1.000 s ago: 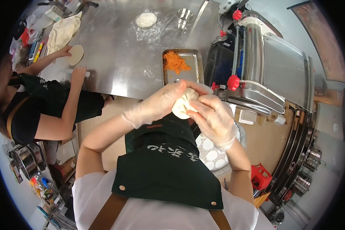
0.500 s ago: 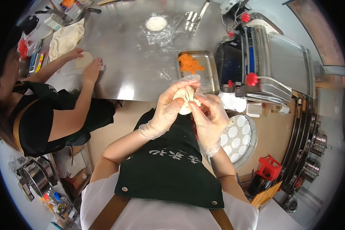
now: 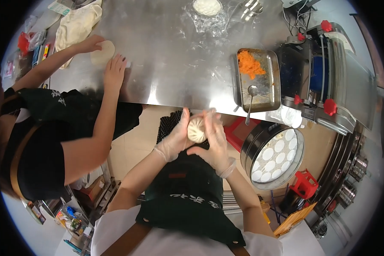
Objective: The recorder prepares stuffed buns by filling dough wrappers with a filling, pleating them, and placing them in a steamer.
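Note:
A pleated, pale dough bun [image 3: 196, 130] is cupped between my two gloved hands, in front of my apron and near the table's front edge. My left hand [image 3: 175, 137] curves round the bun's left side. My right hand [image 3: 214, 143] rests its fingers along the right side, its thumb stretched out below. Clear, thin gloves cover both hands. To the right beyond them, a metal tray [image 3: 267, 104] holds orange shredded filling [image 3: 250, 65] and a spoon [image 3: 250, 99]. A round steamer [image 3: 245, 154], lined with several white paper rounds, is at my right.
Across the steel table [image 3: 158, 51] lie a floured patch and a bowl of flour [image 3: 207, 7]. At the left, a co-worker's hands [image 3: 115, 72] handle a flat dough round [image 3: 103, 53] beside a cloth-like dough sheet [image 3: 77, 27]. A machine with red knobs [image 3: 324, 72] stands right.
My hands have come down and nearer to me, from pinching the bun's pleats to cupping it. The view has shifted, bringing more of the steamer and the tray's spoon into sight.

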A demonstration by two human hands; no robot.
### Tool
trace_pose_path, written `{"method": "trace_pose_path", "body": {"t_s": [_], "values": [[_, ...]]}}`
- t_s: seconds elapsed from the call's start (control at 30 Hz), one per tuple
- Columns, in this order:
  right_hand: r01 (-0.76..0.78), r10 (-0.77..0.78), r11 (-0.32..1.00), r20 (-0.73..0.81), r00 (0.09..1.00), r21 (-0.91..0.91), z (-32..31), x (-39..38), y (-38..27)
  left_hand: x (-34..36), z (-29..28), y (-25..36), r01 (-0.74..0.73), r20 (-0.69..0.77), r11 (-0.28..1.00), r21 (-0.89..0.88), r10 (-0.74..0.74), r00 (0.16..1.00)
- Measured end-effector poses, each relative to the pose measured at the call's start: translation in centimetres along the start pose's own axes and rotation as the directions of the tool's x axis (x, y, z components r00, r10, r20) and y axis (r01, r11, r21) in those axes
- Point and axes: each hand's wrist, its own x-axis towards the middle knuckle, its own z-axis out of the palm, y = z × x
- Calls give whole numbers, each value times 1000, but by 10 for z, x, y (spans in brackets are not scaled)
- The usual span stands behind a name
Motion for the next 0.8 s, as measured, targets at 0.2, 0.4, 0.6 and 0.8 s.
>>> {"method": "trace_pose_path", "body": {"t_s": [0.2,0.4,0.6,0.8], "values": [[-65,76,983,-58,995,170,50,52,118,52,-24,42,-234,-169,547,803,587,792],[-110,265,808,-190,945,578,87,35,110,77,-54,21,-328,-61,458,826,653,755],[-134,358,685,-171,918,716,80,55,125,85,-50,-11,-439,-4,526,729,645,764],[-214,460,662,-164,873,719,95,55,102,99,-56,-11,-458,29,515,724,641,767]]}}
